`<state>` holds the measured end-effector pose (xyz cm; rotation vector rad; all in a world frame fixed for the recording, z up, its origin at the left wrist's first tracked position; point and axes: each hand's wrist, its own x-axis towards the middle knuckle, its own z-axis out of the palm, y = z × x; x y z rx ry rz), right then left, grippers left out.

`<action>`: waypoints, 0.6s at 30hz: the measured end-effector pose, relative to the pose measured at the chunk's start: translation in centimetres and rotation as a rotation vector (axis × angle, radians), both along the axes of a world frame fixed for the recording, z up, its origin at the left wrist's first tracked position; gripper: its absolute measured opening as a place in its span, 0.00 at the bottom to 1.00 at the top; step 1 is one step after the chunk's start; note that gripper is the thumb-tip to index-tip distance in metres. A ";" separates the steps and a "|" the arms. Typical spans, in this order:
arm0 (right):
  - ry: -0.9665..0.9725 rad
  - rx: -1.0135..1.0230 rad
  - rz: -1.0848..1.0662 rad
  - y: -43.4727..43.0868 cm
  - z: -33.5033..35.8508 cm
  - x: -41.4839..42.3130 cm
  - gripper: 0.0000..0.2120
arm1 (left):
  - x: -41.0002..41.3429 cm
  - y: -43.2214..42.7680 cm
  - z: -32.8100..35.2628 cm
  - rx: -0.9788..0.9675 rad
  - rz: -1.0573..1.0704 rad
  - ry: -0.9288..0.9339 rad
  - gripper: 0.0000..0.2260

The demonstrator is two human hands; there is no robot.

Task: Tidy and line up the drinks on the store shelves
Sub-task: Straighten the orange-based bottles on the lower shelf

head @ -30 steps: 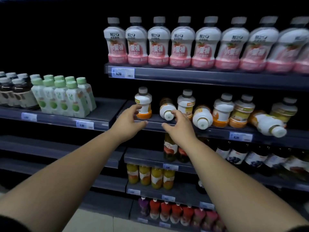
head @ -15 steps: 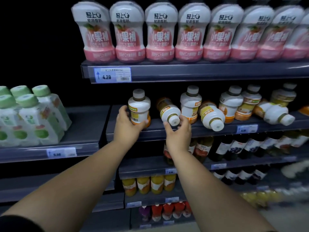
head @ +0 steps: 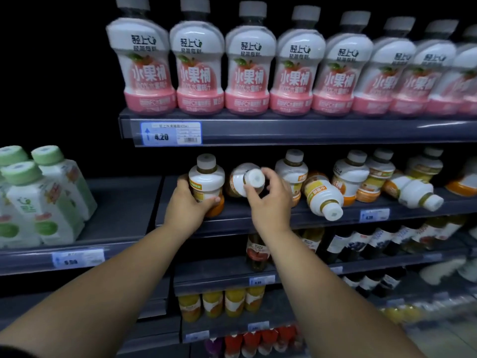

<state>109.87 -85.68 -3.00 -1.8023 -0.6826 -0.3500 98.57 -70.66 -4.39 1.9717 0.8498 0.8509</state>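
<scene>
On the middle shelf (head: 271, 215) stand and lie small white-and-orange juice bottles. My left hand (head: 184, 206) grips the lower body of the leftmost upright bottle (head: 206, 180). Right beside it a toppled bottle (head: 241, 179) lies with its white cap toward me, and my right hand (head: 268, 202) holds it around the neck and cap. Further right, another fallen bottle (head: 324, 197) and a third fallen bottle (head: 415, 192) lie between several upright ones (head: 349, 177).
A tidy row of pink-and-white bottles (head: 247, 65) fills the shelf above. Green-capped cartons (head: 41, 197) stand on the left shelf, with bare shelf between them and my left hand. Dark bottles (head: 361, 244) and yellow and red drinks (head: 222, 303) fill lower shelves.
The view has moved closer to the shelf. My left hand has wrapped further round the upright bottle. My right hand has risen from under the toppled bottle and closed round its cap end.
</scene>
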 end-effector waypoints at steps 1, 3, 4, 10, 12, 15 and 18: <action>-0.018 0.018 0.032 0.3 0.8 0.1 0.20 | -0.3 0.2 0.1 -0.007 -0.012 -0.013 0.35; -0.059 0.011 0.074 1.2 1.8 0.5 0.21 | -1.0 0.8 0.0 -0.019 -0.040 -0.034 0.36; -0.054 -0.033 0.088 1.6 1.9 0.7 0.23 | -1.2 1.1 0.1 -0.028 -0.054 -0.032 0.36; 0.241 -0.227 0.327 2.9 -0.4 0.7 0.47 | -1.5 2.2 0.8 -0.083 -0.141 0.018 0.43; 0.218 -0.221 0.292 2.8 -1.0 0.7 0.48 | -1.5 2.7 0.6 -0.090 -0.158 0.034 0.44; 0.257 -0.220 0.251 2.5 -0.8 1.1 0.50 | -1.5 3.0 0.3 -0.086 -0.153 0.039 0.38; 0.269 -0.256 0.249 2.5 -0.7 1.7 0.50 | -1.6 2.9 0.2 -0.046 -0.069 0.013 0.37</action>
